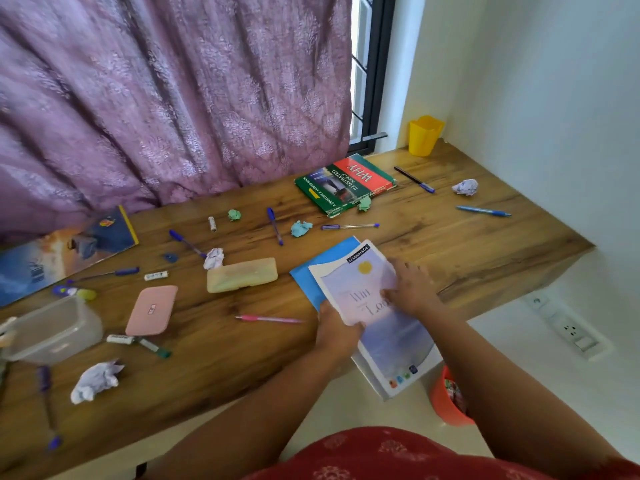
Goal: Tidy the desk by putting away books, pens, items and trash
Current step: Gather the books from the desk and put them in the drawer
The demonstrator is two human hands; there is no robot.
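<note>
Bare wood right of notebook (pixel 377 306); pens, paper balls, cases crowd desk (pixel 485 251) left.

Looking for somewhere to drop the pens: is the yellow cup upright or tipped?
Upright: the yellow cup stands on its base in the desk's far corner, mouth upward.

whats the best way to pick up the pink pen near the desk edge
Pinch the pink pen at mid-barrel from above, fingers closing across its width. It lies flat on the desk, running left to right, with bare wood around it, so both long sides are free. The left hand is nearest, but it now grips the notebook.
</note>
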